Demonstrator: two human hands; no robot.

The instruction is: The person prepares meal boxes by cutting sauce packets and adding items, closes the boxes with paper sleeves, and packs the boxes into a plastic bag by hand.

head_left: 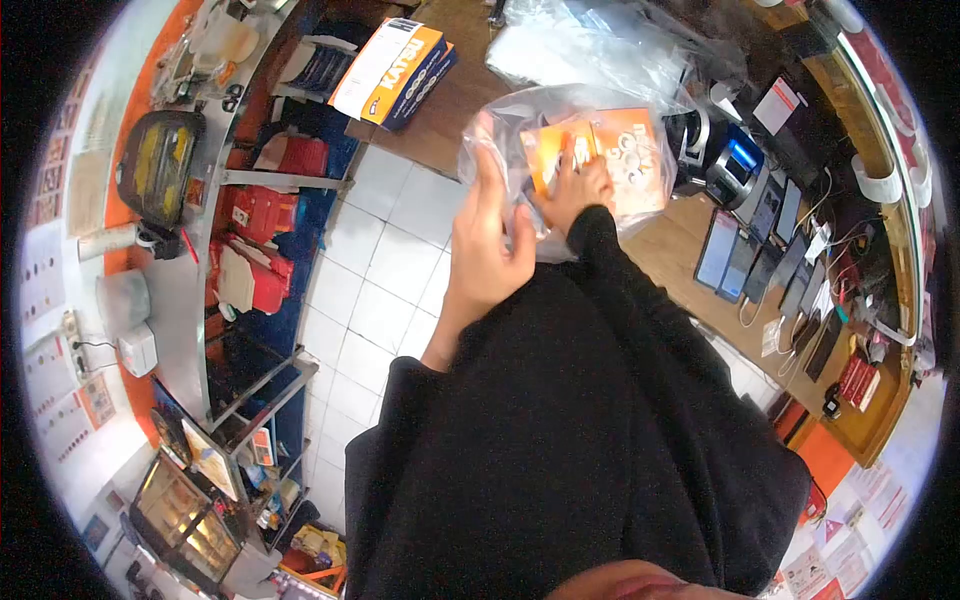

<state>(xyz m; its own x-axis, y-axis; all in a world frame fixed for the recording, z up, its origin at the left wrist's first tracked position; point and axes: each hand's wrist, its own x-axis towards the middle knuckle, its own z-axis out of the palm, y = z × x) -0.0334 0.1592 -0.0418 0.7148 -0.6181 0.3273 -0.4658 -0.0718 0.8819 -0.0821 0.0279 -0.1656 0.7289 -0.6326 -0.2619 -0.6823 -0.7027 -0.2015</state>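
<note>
A clear plastic bag (487,135) lies on the wooden table, with orange boxes (632,160) inside it. My left hand (487,235) is at the bag's left side, its fingers raised against the plastic and the thumb apart from them. Inside or over the bag's opening, my right hand (578,192) rests on the left orange box with its fingers bent; what its fingertips grip is too small to make out. Long black sleeves cover both arms.
An orange and blue box (395,72) stands on the table (432,125) to the left. More clear plastic (590,45) lies behind the bag. Several phones (718,250), cables and a device with a blue screen (742,157) are at the right. Shelves (285,182) stand at the left.
</note>
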